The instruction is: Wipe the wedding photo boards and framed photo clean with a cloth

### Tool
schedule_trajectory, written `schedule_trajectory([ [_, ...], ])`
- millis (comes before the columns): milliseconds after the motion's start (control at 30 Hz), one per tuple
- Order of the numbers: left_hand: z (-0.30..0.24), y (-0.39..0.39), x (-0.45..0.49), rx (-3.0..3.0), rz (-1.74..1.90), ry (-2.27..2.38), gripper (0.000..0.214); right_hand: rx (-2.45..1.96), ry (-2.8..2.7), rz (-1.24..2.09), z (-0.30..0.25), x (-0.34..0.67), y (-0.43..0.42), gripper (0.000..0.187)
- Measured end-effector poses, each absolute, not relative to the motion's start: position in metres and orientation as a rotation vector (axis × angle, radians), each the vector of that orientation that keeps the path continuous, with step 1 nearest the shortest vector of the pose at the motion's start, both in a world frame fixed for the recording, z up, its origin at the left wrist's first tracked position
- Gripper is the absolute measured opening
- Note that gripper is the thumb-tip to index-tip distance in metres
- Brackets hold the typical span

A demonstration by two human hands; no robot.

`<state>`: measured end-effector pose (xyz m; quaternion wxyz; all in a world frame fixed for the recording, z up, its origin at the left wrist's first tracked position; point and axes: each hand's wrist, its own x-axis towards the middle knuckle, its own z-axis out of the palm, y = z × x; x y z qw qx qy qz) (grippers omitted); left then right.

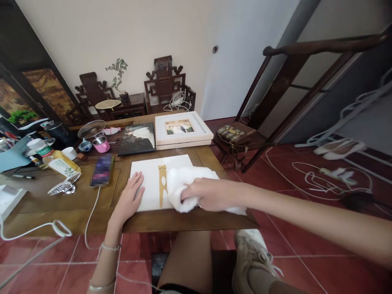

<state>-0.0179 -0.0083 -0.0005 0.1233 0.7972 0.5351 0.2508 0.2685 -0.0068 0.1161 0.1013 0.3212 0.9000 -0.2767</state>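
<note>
A white flat frame back (151,179) with a gold stand strip (162,185) lies face down near the front edge of the wooden table (76,208). My left hand (130,198) rests flat on its left part, fingers spread. My right hand (208,195) is closed on a fluffy white cloth (183,183) that lies over the frame's right side.
Behind lie a white framed photo (180,128) and a dark photo print (137,139). To the left are a phone (102,169) with a white cable, a pink cup (101,145), bottles and clutter. A wooden chair (275,98) with a bag (234,132) stands to the right; cables lie on the red tiles.
</note>
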Motion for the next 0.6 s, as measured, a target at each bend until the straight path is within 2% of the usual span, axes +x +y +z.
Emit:
schedule_trajectory([
  [100,-0.001,-0.008,-0.018,2.334,0.714,1.567,0.048,1.077,2.753,-0.808,0.103,0.263,0.024,0.062],
  [300,0.001,-0.008,-0.018,2.312,0.697,1.576,0.048,1.273,2.906,-0.480,0.072,0.235,0.056,0.066],
  [467,-0.003,-0.006,-0.017,2.265,0.754,1.580,0.047,1.154,2.802,-0.433,0.073,0.214,0.014,0.070],
  [600,-0.005,-0.006,-0.016,2.249,0.786,1.578,0.047,0.969,2.724,-0.465,0.079,0.209,-0.042,0.063],
])
